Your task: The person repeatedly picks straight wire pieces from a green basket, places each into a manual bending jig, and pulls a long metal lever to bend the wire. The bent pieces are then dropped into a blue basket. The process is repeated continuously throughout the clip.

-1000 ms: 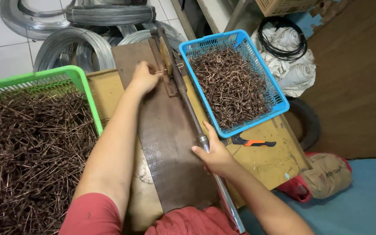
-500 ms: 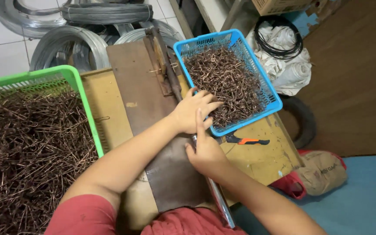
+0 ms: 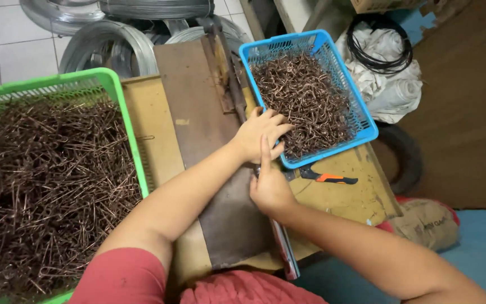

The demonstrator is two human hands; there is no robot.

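Left of both hands, a green basket [image 3: 113, 84] heaped with straight wire pieces [image 3: 46, 186]. Under them, a brown bench plate [image 3: 198, 112]. Just ahead, a blue basket [image 3: 367, 126] of bent hooks [image 3: 305, 95]. Left hand [image 3: 260, 135] spread loose at that basket's near corner, fingers over the hooks. Right hand [image 3: 270, 188] closed around the lever handle [image 3: 285, 256], thumb up. Likely risks: fingertips pricked on hook ends; hooks spilling over the low rim.
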